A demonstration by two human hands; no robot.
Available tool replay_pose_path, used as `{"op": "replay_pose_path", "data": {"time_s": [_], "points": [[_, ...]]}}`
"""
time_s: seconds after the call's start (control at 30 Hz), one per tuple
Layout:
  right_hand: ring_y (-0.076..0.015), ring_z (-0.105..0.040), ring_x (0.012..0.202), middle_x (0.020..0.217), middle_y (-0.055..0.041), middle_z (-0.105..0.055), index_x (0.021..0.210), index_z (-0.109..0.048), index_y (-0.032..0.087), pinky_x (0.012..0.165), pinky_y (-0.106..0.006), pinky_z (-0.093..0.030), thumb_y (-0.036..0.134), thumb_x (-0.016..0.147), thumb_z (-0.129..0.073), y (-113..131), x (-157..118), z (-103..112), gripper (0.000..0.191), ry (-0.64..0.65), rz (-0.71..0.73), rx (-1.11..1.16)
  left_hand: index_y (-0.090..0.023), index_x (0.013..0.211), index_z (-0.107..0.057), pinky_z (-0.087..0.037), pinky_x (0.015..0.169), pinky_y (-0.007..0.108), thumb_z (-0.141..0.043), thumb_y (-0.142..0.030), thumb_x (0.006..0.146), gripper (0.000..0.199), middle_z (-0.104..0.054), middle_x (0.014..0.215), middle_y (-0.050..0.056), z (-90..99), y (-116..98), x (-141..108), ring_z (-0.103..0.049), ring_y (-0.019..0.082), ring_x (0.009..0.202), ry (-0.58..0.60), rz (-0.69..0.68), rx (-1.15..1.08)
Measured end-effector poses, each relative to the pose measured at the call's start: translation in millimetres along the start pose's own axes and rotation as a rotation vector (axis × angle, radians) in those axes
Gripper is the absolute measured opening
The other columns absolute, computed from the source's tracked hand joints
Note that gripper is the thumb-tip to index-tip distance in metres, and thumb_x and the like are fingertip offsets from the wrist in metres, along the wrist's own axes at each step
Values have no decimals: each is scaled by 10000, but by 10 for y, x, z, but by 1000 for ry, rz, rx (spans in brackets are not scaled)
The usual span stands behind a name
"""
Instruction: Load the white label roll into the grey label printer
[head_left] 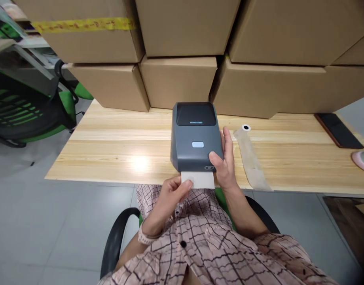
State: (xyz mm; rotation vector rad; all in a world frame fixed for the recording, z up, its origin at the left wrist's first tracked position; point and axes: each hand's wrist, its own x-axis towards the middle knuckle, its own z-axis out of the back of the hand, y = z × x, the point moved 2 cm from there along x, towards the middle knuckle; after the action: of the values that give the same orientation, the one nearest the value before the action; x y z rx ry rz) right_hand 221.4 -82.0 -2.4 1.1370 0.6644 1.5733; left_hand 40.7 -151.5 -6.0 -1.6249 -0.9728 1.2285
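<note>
A dark grey label printer (196,136) stands on the wooden table (110,146), its lid closed. White label paper (201,180) sticks out of its front, over the table edge. My left hand (174,192) pinches the left part of this paper between thumb and fingers. My right hand (225,164) rests against the printer's right side, fingers spread along it and thumb on the top near the front corner. To the right lies a strip of pale backing paper (251,160) with a small white roll core (246,128) at its far end.
Stacked cardboard boxes (179,81) line the back of the table. At the right are a phone (339,130) and a pink-rimmed object (363,160), partly cut off. A black and green chair (24,107) stands left of the table.
</note>
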Motion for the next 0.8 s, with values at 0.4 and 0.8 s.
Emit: {"op": "replay_pose_path", "data": {"time_s": [0.4,0.8], "points": [[-349,-192,1610,1717,41,-306,1302,-652,356,1280,-644,-183,445,1064,-400,342,36,212,357,-22,329,-462,-163,589,-586,-258,511,240,-695,-614,870,542,-435,517,-37,91,-16,29,-357,85,506,-38,-94,143],[-318,-239,1606,1689,-31,-379,1410,-564,333,1285,-676,-136,638,1027,-437,326,88,305,505,163,453,-503,-229,1222,-695,-540,827,298,-594,-408,1004,300,-694,1190,84,256,-233,179,-650,190,1030,-498,-578,245]]}}
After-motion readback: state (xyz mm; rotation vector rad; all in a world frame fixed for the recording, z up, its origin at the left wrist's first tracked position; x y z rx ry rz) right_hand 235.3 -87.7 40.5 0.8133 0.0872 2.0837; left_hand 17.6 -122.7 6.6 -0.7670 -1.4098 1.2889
